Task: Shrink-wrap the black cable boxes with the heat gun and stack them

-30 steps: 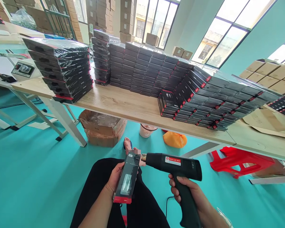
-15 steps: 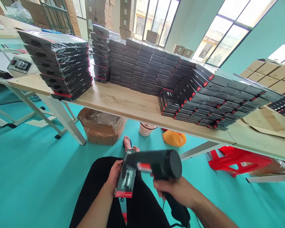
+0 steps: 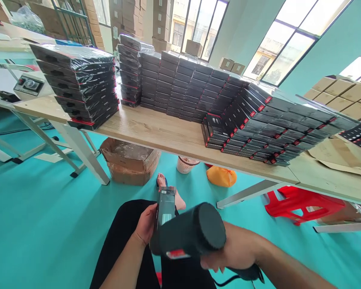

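My left hand (image 3: 146, 226) holds a slim black product box (image 3: 165, 202) upright over my lap, its lower part hidden behind the tool. My right hand (image 3: 237, 253) grips a black heat gun (image 3: 192, 233), whose round rear end faces me while the barrel points toward the box, close against it. A red label shows on the underside of the gun. Its cord trails off at the bottom right.
A long wooden table (image 3: 168, 134) carries stacks of black boxes (image 3: 186, 86), a wrapped stack at the left (image 3: 78, 86) and a slanted pile at the right (image 3: 273, 128). Under it are a cardboard carton (image 3: 129, 160), a pale bucket (image 3: 186, 163), an orange bag (image 3: 222, 176) and a red stool (image 3: 303, 202).
The heat gun swung from sideways to pointing away from me at the box and dropped lower. The box turned so its narrow side shows above the gun.
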{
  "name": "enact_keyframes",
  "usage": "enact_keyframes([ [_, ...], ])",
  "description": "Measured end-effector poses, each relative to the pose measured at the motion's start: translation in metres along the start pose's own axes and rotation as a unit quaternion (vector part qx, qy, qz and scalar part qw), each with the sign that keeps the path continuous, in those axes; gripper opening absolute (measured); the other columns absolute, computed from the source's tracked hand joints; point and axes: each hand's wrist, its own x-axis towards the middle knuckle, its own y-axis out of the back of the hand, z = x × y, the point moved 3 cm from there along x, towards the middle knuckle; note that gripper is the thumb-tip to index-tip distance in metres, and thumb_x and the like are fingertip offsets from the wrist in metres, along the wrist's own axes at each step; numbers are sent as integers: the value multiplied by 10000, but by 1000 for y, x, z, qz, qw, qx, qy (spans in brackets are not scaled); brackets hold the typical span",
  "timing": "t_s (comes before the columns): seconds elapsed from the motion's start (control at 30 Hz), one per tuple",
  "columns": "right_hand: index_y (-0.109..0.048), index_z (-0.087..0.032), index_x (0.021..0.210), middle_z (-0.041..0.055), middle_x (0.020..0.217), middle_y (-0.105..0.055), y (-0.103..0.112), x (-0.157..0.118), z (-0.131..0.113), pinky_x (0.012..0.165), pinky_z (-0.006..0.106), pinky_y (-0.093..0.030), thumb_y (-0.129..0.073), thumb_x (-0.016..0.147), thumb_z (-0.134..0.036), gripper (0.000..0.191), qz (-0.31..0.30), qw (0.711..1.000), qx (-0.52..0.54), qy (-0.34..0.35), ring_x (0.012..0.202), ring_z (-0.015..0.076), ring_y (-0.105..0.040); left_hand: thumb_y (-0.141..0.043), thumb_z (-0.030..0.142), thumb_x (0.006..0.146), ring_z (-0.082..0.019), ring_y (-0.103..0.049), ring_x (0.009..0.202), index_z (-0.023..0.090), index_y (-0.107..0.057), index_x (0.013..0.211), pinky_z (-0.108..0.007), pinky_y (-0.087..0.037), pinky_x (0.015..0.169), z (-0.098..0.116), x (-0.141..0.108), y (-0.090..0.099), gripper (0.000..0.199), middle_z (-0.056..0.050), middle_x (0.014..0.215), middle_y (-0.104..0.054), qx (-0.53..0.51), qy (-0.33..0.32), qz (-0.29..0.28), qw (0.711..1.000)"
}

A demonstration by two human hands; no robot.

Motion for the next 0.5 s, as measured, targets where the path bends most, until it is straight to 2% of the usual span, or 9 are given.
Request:
enact_keyframes([
  [0.03,-591,-199,595,-21,580,-581,2,-1,0,515,263,-411,-653,641,-216,80,3,1000,7,10,556,144,-531,-656,247,815,-299,-757,723,135,-744,892,-405,-583,755,1,0,1,161,-81,697,-764,5,-6,4,1000],
  [0.1,-644,-191,712,-23,593,-594,13,2,0,552,279,-443,-685,694,-261,83,88,992,72,51,574,147,-538,-636,275,835,-313,-761,754,110,-748,916,-421,-584,773,0,0,1,215,-113,750,-778,20,5,-14,1000],
  [0.17,-667,-172,883,-19,596,-612,28,9,5,591,303,-473,-688,754,-324,201,179,967,164,74,581,156,-550,-611,315,857,-333,-762,791,65,-750,961,-441,-583,797,0,0,1,304,-169,846,-792,34,26,-37,998],
  [0.23,-656,-149,994,-11,595,-635,40,16,12,587,310,-473,-699,763,-344,306,211,950,218,70,577,162,-558,-605,337,862,-349,-764,823,35,-746,1014,-461,-579,831,0,-1,2,367,-206,917,-793,34,38,-51,997],
  [0.33,-654,-130,996,-5,575,-641,50,18,27,569,305,-458,-709,724,-312,332,216,949,224,40,564,160,-554,-607,335,864,-363,-763,904,34,-741,1068,-485,-568,893,1,0,5,387,-213,987,-793,14,37,-65,997],
  [0.4,-658,-138,965,-10,559,-635,47,11,40,563,304,-453,-704,702,-303,314,207,954,218,12,548,156,-547,-598,338,875,-371,-760,938,37,-742,1072,-496,-569,902,1,2,8,387,-210,992,-794,6,29,-68,997],
  [0.43,-661,-145,946,-16,548,-629,43,6,46,558,303,-449,-707,687,-304,307,188,959,212,-1,532,153,-539,-594,333,877,-373,-762,933,40,-746,1058,-498,-575,892,2,3,10,377,-205,970,-797,4,22,-65,998],
  [0.5,-670,-161,880,-24,527,-617,29,-5,58,539,298,-430,-723,647,-305,279,111,974,195,-25,496,143,-519,-588,317,880,-374,-764,932,47,-749,1056,-503,-582,884,2,6,13,360,-198,953,-800,-5,14,-68,998],
])
